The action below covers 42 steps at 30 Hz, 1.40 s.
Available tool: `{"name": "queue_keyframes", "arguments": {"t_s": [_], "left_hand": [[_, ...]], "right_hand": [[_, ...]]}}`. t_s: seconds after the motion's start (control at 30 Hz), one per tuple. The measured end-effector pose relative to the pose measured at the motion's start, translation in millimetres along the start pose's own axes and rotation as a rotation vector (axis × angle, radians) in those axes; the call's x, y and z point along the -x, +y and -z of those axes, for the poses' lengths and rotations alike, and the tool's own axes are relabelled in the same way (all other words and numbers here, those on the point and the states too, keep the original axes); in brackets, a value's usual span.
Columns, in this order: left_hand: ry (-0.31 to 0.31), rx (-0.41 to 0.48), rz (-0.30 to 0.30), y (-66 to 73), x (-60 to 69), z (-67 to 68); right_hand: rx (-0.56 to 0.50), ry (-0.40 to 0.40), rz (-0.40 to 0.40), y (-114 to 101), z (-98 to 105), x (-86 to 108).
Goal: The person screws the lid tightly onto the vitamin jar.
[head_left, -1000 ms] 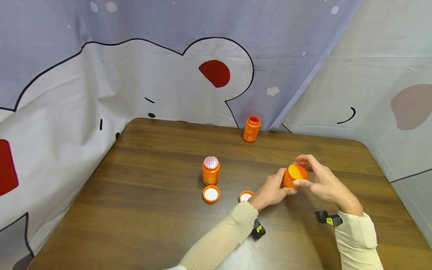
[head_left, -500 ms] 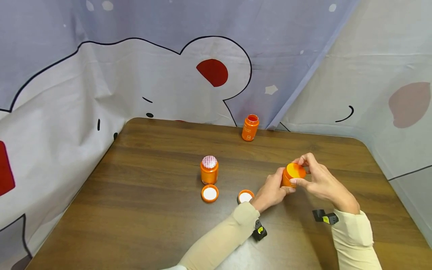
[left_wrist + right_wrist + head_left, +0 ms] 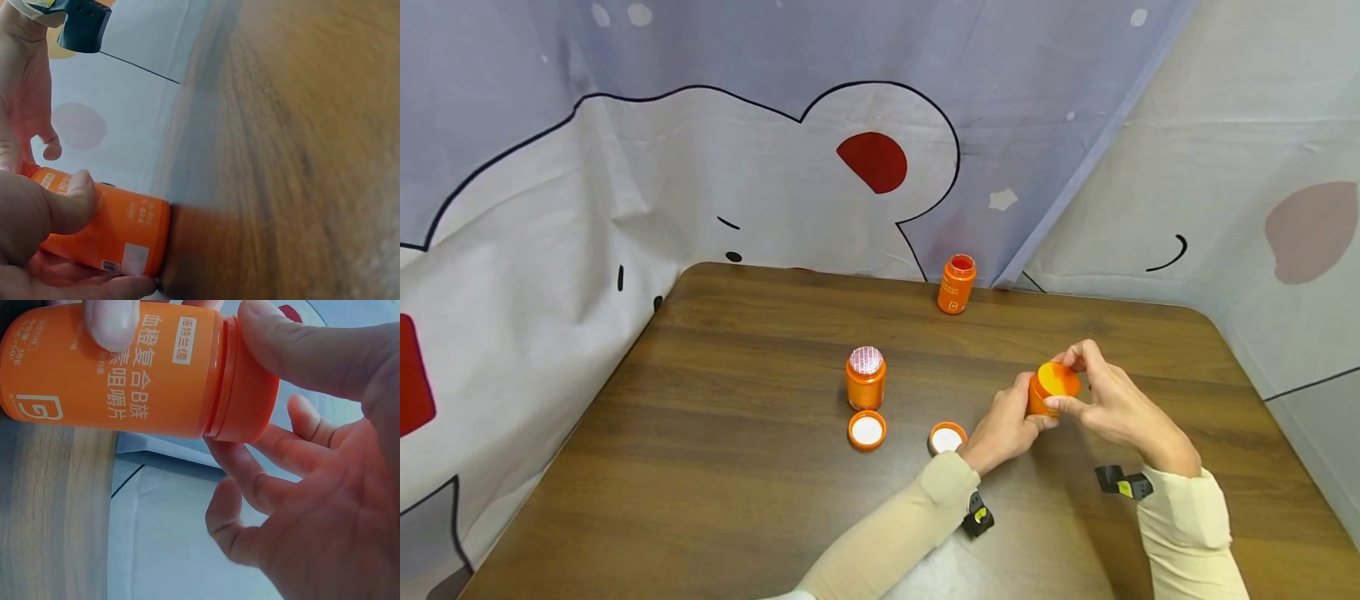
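An orange bottle with white print is gripped round its body by my left hand, thumb on the near side in the left wrist view. Its orange cap sits on the neck, pinched between the thumb and fingers of my right hand. Other fingers of the right hand stand loosely bent away from the bottle. In the left wrist view the base of the bottle is close to the wooden table; whether it touches cannot be told.
An orange bottle with a silvery patterned seal stands left of the hands, an upturned cap before it. Another upturned cap lies beside the left wrist. An uncapped orange bottle stands by the back edge, near the printed cloth.
The right fingers have shifted round the cap since a second ago, the forefinger now more bent at its rim. The left hand keeps its grip; the whole head view has shifted slightly.
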<state>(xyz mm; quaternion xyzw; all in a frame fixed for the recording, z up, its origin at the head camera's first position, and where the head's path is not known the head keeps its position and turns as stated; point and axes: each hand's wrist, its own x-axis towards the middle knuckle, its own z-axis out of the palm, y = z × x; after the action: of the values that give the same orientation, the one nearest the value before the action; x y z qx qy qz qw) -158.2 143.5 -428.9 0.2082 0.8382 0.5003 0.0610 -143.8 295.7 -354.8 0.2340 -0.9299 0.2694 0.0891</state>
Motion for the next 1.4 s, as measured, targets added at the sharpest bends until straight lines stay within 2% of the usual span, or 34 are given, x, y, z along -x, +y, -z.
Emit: {"name": "queue_keyframes", "arguments": {"t_s": [0.3,0.47,0.53,0.63,0.73,0.8,0.97,1.17,1.3,1.4], "left_hand": [[-0.05,-0.018,-0.007,2.6,0.4,0.5],[-0.081,-0.063,-0.007,0.3,-1.1,4.7],[-0.097,-0.087,0.016,-0.4,-1.7,6.6],[-0.131,-0.125,0.093,0.1,-3.1,11.7],[-0.149,-0.154,0.171,4.3,-6.3,21.1],[-0.147,-0.173,0.184,8.2,-10.2,29.9],[-0.117,-0.207,0.194,17.1,-24.9,58.3],[-0.066,-0.174,0.249,14.4,-43.6,86.4],[0.025,-0.133,0.272,6.7,-54.9,99.4],[0.148,-0.102,0.25,-1.4,-62.4,106.5]], "right_hand": [[-0.014,-0.041,-0.05,3.4,5.1,5.8],[-0.018,-0.074,-0.066,5.3,5.9,5.9],[-0.026,-0.088,-0.076,5.5,6.1,6.2],[-0.044,-0.107,-0.093,5.4,6.7,7.1],[-0.061,-0.123,-0.121,5.1,7.6,8.4],[-0.067,-0.129,-0.138,4.9,8.5,9.0],[-0.081,-0.134,-0.178,3.5,11.8,9.7],[-0.104,-0.124,-0.221,1.2,12.7,8.2],[-0.064,-0.042,-0.202,-7.4,16.6,5.1],[0.002,0.071,-0.135,-21.5,21.9,4.6]]}}
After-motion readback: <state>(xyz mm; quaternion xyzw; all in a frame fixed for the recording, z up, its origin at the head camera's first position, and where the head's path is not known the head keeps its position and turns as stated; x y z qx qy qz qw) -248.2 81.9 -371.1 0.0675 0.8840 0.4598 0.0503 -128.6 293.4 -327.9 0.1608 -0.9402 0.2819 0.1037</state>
